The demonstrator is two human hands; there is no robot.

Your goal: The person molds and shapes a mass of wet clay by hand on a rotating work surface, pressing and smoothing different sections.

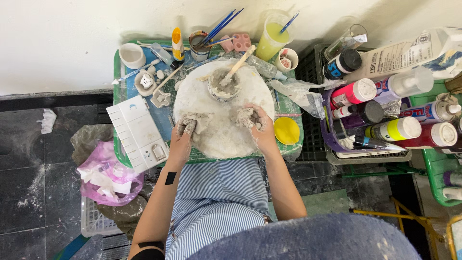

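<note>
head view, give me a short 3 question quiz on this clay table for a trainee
1. True or false: the left hand and the right hand each press a grey clay lump on the round white board.
2. What stands in the small bowl behind the hands?
A. a yellow lid
B. a wooden stick
C. a paint bottle
3. Fill in: the yellow lid lies on the green tray to the ____ of the right hand.

Key
1. True.
2. B, the wooden stick leans in the bowl.
3. Right.
</note>
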